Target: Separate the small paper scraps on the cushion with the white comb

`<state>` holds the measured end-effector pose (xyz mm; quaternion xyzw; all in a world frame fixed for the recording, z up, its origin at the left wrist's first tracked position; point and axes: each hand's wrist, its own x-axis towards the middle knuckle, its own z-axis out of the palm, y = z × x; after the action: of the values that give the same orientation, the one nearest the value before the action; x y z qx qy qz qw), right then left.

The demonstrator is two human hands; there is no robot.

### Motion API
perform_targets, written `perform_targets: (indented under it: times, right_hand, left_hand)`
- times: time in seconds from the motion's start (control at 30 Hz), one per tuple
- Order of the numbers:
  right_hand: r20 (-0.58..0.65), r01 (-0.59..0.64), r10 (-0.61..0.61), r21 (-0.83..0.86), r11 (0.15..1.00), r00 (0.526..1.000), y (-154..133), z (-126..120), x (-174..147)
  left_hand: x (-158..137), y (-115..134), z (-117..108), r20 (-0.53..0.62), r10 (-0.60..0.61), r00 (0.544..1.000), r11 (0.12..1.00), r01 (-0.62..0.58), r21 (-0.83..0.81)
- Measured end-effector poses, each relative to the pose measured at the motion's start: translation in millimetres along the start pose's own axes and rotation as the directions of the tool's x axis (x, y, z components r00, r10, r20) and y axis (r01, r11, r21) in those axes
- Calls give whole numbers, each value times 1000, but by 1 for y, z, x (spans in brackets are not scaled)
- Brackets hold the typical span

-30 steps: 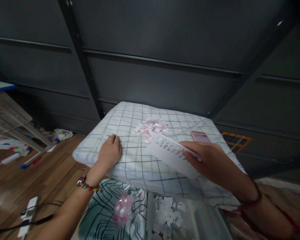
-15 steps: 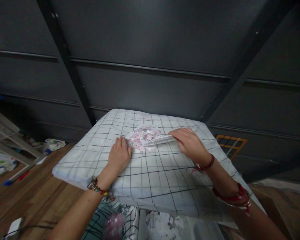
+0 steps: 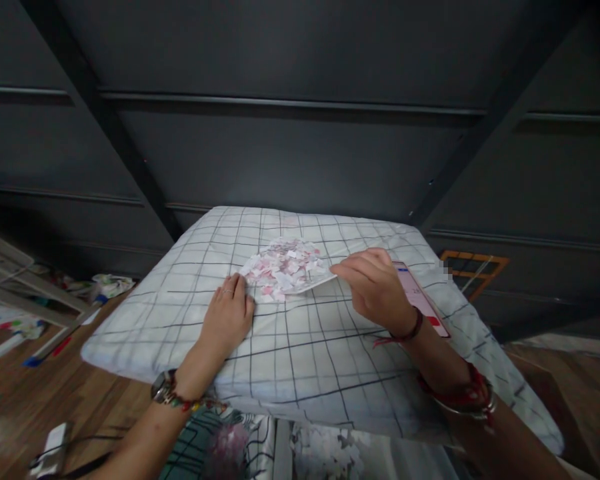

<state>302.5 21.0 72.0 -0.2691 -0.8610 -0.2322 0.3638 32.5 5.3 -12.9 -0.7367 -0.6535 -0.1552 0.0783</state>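
A heap of small white and pink paper scraps (image 3: 286,263) lies on the white cloth with dark grid lines (image 3: 300,353). My left hand (image 3: 229,308) rests palm down on the cloth at the heap's left edge, fingers stretched out, fingertips touching or very near the scraps. My right hand (image 3: 375,287) pinches the right end of a thin white sheet (image 3: 314,284), which looks like paper or card. The sheet's left end reaches the front right of the heap, tilted up toward my right fingers. A phone with a lit pink screen (image 3: 423,300) lies partly behind my right wrist.
Dark panels (image 3: 280,153) rise behind the cloth-covered surface. Below its front edge are a container with white scraps (image 3: 325,450) and a blurred pink bundle (image 3: 227,447). A power strip (image 3: 55,443) with a cable lies on the wooden floor at left, near a pale frame (image 3: 40,287).
My right hand has shifted slightly left with the sheet, which now shows more of its flat face. The phone has come into view. The camera has moved a little; my left hand stays beside the heap.
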Motion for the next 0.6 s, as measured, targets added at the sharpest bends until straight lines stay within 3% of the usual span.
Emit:
perform_targets:
  times: [0.17,0.3,0.47,0.6]
  right_hand:
    - [33,45,-46,17,999,998,0,-2,-1]
    - [-11,-13,13,-18,1000,1000,-1,-3,-2]
    - [65,23,-24,27,999,998,0,-4,-3]
    - [3,12,-12,46,999,1000,1,-6,-3]
  left_hand:
    - [0,0,-2,7,10,1000,1000,-10,-12]
    - [0,-2,-1,-11,20,1000,999,-21,-27]
    - [-2,-2,2,-67,25,997,999,-28,-41]
    - [-2,-2,2,-63,12,998,999,-14,-28]
